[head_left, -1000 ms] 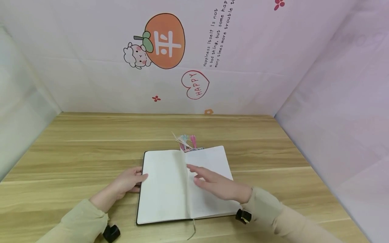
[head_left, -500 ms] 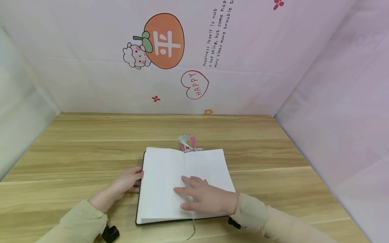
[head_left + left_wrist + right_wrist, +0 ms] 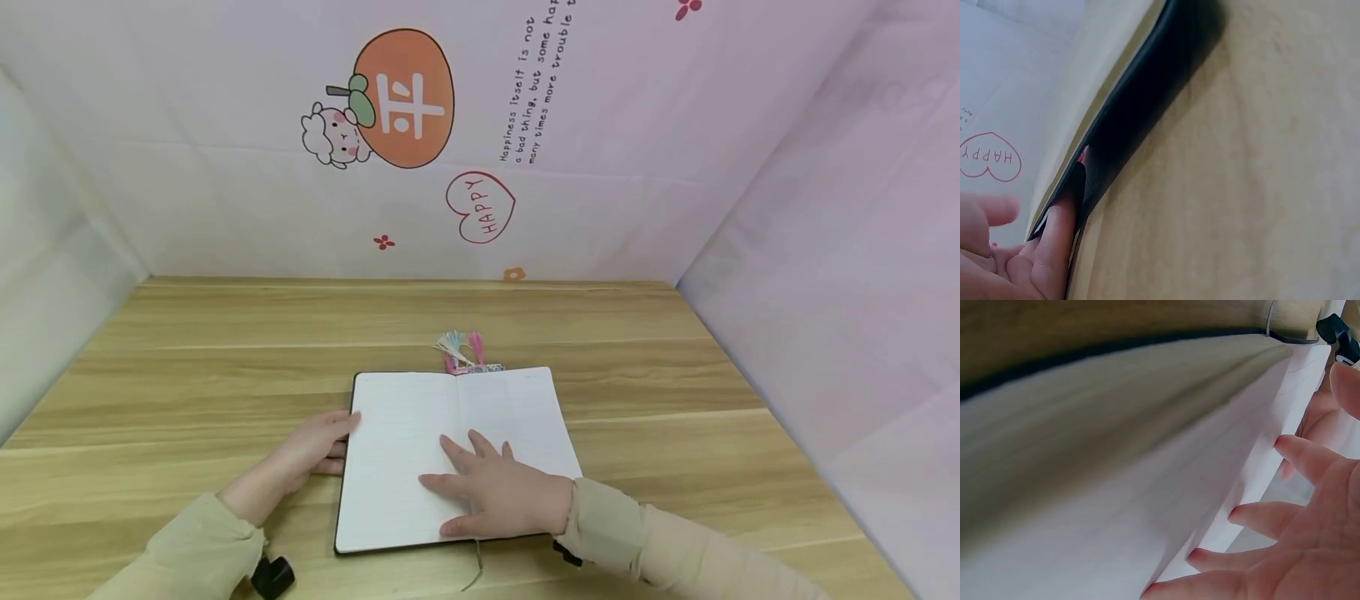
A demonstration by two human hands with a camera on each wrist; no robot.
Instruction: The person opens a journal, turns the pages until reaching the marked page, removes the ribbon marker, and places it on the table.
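Note:
An open notebook (image 3: 397,433) with a black cover lies on the wooden table, its white pages faintly ruled. My left hand (image 3: 311,450) holds its left edge in the head view, thumb at the page margin and fingers at the cover's side. From the left wrist, the black cover (image 3: 1141,106) appears lifted off the wood, with fingers (image 3: 1057,244) tucked beneath the page edge. My right hand (image 3: 498,492) lies across the lower centre fold with its fingers spread. In the right wrist view, its fingertips (image 3: 1238,512) touch the page.
Pink and pale tassels (image 3: 461,343) and a patterned strip (image 3: 487,368) stick out past the notebook's top edge. A thin ribbon (image 3: 478,567) trails from its bottom. White printed sheeting (image 3: 600,208) encloses the table (image 3: 187,358) at the back and sides.
Pages have turned over to the left and now lie flatter. My right hand has moved left and down from the right page onto the fold. My left hand has barely shifted.

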